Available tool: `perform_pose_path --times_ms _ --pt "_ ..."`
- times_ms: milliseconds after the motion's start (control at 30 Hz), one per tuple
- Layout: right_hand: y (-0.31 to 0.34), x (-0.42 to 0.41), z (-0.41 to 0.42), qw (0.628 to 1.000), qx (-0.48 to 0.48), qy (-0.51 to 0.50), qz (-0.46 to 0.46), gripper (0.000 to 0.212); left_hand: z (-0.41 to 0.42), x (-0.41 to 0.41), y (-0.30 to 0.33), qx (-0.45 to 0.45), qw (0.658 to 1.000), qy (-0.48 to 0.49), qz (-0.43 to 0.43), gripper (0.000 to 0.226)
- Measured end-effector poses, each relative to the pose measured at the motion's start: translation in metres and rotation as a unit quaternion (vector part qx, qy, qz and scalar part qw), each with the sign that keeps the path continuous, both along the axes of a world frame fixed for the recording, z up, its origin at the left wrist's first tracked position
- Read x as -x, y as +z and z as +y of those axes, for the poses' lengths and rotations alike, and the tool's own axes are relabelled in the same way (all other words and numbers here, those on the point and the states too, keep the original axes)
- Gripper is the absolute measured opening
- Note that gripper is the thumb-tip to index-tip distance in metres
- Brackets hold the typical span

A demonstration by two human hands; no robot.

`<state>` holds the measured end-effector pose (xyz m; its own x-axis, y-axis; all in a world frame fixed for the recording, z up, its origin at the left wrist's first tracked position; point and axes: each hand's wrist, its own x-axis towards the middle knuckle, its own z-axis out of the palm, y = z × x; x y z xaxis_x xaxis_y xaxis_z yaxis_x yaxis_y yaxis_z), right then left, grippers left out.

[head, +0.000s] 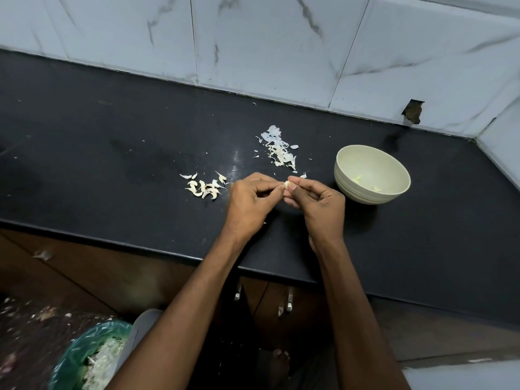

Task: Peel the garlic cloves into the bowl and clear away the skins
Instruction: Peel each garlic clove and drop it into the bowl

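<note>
Garlic clove (286, 184) pinched between fingertips of left hand (251, 202) and right hand (318, 205), both curled tight, held above counter (112, 164). Bowl (372, 174) just right of hands; skins (278, 149) behind, unpeeled cloves (205, 188) left.

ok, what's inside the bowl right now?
The bowl holds two peeled garlic cloves, one near the middle and one toward the near wall. The near rim hides the lowest inner wall, so more there cannot be ruled out.
</note>
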<state>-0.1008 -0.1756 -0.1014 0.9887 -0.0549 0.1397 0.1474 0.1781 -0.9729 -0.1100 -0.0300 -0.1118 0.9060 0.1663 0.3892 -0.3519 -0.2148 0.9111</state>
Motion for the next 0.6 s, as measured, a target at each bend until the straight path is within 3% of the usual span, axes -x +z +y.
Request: perform_pose_path --times_ms 600 --pt "-0.0044 -0.0035 -0.0020 0.999 0.031 0.007 -0.015 0.016 -0.0018 0.0051 0.0065 0.023 0.999 0.023 0.025 0.007"
